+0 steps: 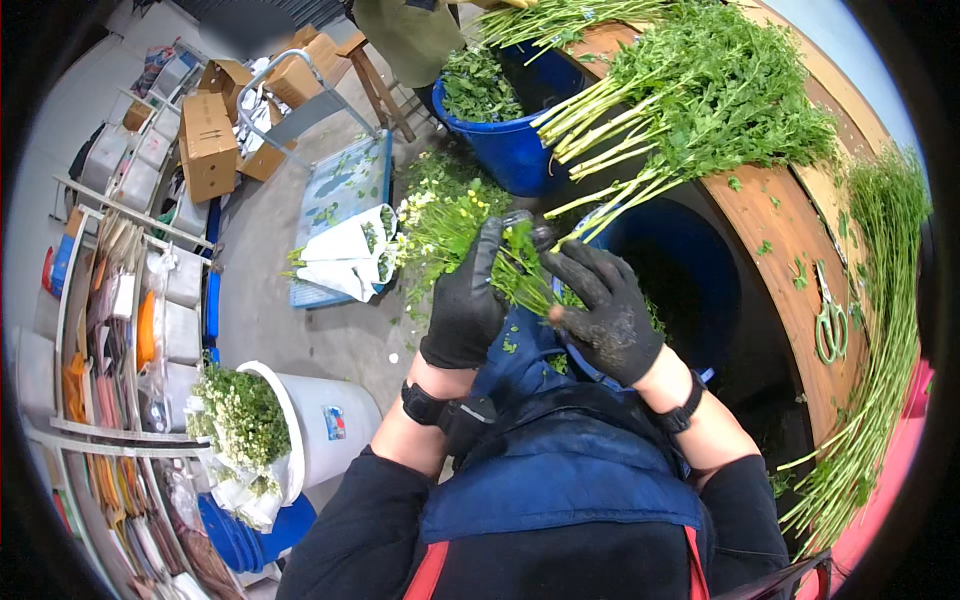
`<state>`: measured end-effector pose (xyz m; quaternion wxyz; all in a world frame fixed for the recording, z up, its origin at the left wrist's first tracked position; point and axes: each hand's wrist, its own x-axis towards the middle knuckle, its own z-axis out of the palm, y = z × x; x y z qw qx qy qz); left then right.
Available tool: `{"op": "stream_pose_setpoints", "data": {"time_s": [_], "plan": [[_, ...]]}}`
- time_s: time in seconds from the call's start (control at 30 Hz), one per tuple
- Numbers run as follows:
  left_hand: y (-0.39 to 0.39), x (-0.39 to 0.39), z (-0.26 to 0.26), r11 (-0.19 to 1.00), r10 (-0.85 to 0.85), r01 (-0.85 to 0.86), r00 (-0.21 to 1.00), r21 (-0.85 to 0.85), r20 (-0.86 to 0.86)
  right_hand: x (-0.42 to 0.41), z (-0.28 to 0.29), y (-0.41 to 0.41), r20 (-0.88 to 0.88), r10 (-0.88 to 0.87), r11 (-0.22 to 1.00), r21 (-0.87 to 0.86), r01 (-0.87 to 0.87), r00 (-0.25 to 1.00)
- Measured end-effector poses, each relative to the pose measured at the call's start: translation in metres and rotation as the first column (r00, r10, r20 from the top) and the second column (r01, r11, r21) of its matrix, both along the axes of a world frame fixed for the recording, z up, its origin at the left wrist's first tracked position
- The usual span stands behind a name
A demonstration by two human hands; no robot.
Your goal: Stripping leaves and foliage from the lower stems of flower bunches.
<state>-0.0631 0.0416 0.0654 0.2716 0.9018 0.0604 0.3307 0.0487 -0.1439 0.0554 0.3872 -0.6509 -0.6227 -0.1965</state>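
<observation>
My left hand (466, 311), in a black work glove, is closed around a bunch of small white flowers (442, 225) with leafy green stems. The blossoms point away to the upper left, and the stem ends slant down toward my right hand. My right hand (606, 311), gloved and smeared with dirt, is beside these stems with thumb and fingers apart. Its bare-looking thumb tip is close to the stems; whether it touches them is unclear. Beneath and right of that hand stands a large dark blue bin (679, 262), with dark contents partly hidden.
Cut leafy stems (697, 112) overhang the wooden bench (757, 217); green-handled scissors (831, 322) lie there. A blue tub (495, 146) holds leaves, near another person (409, 37). White-wrapped flowers (345, 251) lie on a blue platform cart (341, 176). A white bucket (330, 420) stands left.
</observation>
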Motion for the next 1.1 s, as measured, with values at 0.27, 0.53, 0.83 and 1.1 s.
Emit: {"op": "stream_pose_setpoints", "data": {"time_s": [0.27, 0.53, 0.83, 1.1], "plan": [[-0.018, -0.004, 0.01, 0.993, -0.121, 0.121, 0.993, 0.009, 0.016, 0.011, -0.005, -0.004, -0.596, 0.003, 0.991, -0.107, -0.083, 0.803], [-0.028, -0.004, 0.018, 0.635, -0.14, 0.12, 0.989, -0.763, 0.04, 0.007, -0.04, -0.01, -0.87, -0.241, 0.927, -0.337, -0.162, 0.43], [-0.028, -0.003, 0.019, 0.37, -0.322, 0.417, 0.896, -0.83, 0.306, 0.007, -0.046, -0.011, -0.948, -0.11, 0.935, -0.2, -0.291, 0.299], [-0.021, -0.004, 0.017, 0.199, -0.203, 0.285, 0.948, -0.938, 0.245, 0.011, -0.074, -0.016, -0.665, -0.248, 0.886, -0.45, -0.112, 0.704]]}}
